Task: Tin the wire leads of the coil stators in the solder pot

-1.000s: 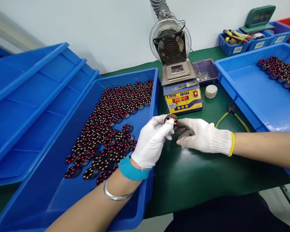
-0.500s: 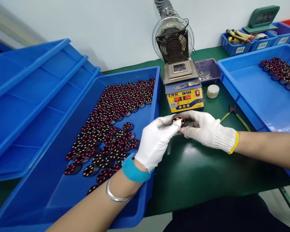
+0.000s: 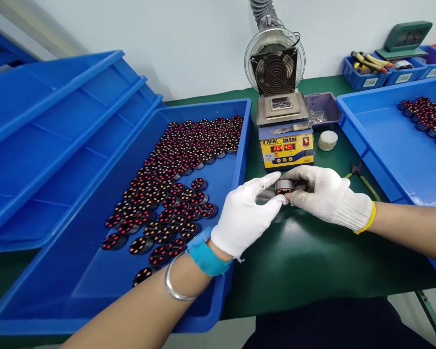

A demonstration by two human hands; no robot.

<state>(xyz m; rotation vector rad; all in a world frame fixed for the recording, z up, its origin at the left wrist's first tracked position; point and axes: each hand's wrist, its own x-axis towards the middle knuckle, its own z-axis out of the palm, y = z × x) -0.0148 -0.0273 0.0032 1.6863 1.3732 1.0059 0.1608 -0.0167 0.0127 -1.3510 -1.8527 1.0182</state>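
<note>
My left hand, in a white glove, has its thumb and fingers around the left side of a small round motor stator. My right hand, in a knitted glove with a yellow cuff, grips the same part from the right. The stator's smooth grey side shows, with copper colour along its lower edge. Both hands hold it just above the green bench, in front of a yellow and blue solder pot. On the left, a blue tray bears many similar stators with red or copper-coloured spots.
A fume fan stands behind the pot. To the right are a round white pad, green-handled cutters, a purple bin and a second blue tray with more parts. Stacked blue trays lean at the left.
The stator has been turned over between my hands: its copper-spotted face showed before, its grey side faces me now. My left fingers have spread wider around it. The view has shifted slightly.
</note>
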